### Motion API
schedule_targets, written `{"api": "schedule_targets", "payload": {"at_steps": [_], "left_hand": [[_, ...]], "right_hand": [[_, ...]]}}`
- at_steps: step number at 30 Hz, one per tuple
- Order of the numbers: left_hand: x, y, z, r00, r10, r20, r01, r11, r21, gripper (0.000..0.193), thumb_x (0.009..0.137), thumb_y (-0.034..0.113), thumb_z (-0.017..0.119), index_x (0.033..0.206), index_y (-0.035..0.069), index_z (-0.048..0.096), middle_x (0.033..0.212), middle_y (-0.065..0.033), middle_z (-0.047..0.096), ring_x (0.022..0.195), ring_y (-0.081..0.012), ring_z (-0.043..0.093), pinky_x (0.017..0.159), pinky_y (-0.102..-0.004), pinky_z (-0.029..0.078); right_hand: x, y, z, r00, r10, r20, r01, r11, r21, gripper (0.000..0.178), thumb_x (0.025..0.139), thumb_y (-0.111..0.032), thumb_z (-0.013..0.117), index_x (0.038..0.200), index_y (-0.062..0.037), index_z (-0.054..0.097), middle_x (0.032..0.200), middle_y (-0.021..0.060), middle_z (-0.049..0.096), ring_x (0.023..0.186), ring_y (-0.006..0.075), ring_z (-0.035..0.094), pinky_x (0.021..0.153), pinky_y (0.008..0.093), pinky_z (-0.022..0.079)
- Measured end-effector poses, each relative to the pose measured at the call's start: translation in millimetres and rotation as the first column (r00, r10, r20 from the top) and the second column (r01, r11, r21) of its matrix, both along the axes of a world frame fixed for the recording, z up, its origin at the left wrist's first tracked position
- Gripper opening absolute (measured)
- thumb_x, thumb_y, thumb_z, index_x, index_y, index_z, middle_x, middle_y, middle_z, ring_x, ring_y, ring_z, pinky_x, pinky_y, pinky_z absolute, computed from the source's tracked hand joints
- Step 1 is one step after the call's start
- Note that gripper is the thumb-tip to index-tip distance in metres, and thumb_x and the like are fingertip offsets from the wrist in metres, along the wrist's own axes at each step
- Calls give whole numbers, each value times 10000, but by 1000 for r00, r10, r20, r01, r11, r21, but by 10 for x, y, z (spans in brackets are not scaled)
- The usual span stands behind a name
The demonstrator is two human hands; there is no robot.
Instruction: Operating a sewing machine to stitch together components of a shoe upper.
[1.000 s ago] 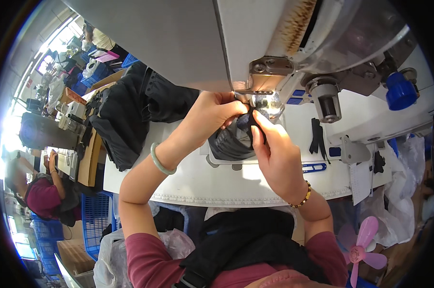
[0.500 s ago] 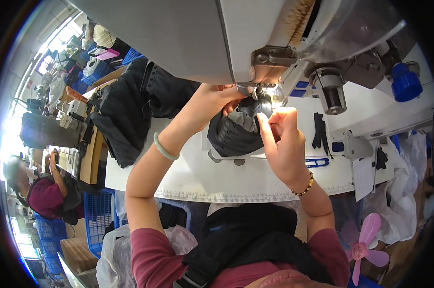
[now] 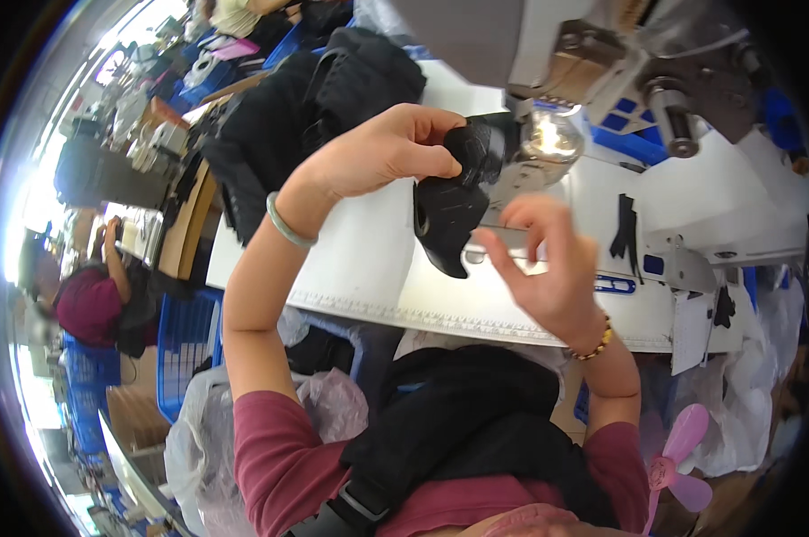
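My left hand [image 3: 395, 154] pinches a black fabric piece [image 3: 449, 219] between thumb and fingers, holding it up over the white table. The piece is curved, with a shiny patch near its top and a hanging pointed end. To its right is my right hand [image 3: 552, 264], slightly smeared by motion, with thumb and fingers apart and nothing visible between them. Beyond both hands is the sewing machine head [image 3: 588, 54], with a bright lamp [image 3: 552, 139] glowing beside the fabric. The needle area cannot be made out clearly.
Piled black fabric [image 3: 275, 116] lies at the table's left. Black strips [image 3: 625, 233] and a blue flat tool [image 3: 615, 284] lie at right. A ruler strip [image 3: 404, 315] edges the table. A pink fan [image 3: 677, 461] stands lower right; a co-worker [image 3: 91, 304] sits far left.
The black fabric has come away from the needle area, toward me and lifted in my left hand. My right hand has let go of it and moved lower, its fingers spreading. The view has shifted.
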State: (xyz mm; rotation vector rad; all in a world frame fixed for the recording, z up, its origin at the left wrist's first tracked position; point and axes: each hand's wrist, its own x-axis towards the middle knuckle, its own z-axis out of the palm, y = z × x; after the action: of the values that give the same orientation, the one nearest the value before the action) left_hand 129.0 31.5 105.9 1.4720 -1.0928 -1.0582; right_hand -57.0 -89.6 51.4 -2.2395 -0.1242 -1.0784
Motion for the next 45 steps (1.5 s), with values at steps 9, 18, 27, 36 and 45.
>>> {"api": "schedule_targets", "payload": {"at_steps": [9, 18, 27, 36, 45], "left_hand": [[-130, 728, 231, 867, 27, 497, -50, 998, 33, 654, 749, -58, 621, 1356, 48, 403, 839, -3, 588, 700, -35, 442, 629, -183, 378], [-244, 875, -27, 865, 270, 424, -216, 961, -172, 463, 862, -33, 594, 1301, 40, 467, 769, 17, 571, 669, -11, 416, 566, -181, 326], [-377, 873, -251, 934, 358, 0, -343, 896, -283, 388, 859, -19, 604, 1231, 11, 495, 835, -16, 632, 790, -31, 556, 750, -174, 437], [-468, 898, -342, 953, 302, 22, -274, 890, -364, 330, 866, -30, 588, 1178, 23, 495, 872, -24, 637, 773, -41, 547, 702, -181, 419], [-476, 1384, -611, 257, 608, 751, -864, 493, -104, 369, 889, 346, 633, 1050, 27, 539, 839, -72, 619, 758, -191, 595, 700, -309, 483]], "right_hand": [[485, -95, 308, 644, 572, -508, -389, 817, 426, 499, 786, -74, 722, 1236, -55, 508, 883, -19, 556, 530, 5, 374, 482, 189, 293], [604, 116, 234, 917, 378, -129, -386, 921, -45, 275, 776, -34, 714, 1040, -70, 648, 984, 19, 555, 669, 70, 502, 540, 217, 409], [332, 150, -109, 877, 399, 266, -102, 697, -710, 228, 735, -42, 644, 960, -16, 673, 953, 37, 591, 795, 139, 610, 682, 247, 542], [244, 243, 27, 911, 399, 101, -346, 875, -339, 235, 763, -44, 678, 992, -6, 639, 976, 59, 590, 749, 135, 592, 648, 252, 532], [109, 420, 238, 869, 413, -273, -263, 852, 452, 136, 804, -6, 703, 867, 15, 584, 785, 33, 572, 571, 69, 540, 471, 193, 436]]}}
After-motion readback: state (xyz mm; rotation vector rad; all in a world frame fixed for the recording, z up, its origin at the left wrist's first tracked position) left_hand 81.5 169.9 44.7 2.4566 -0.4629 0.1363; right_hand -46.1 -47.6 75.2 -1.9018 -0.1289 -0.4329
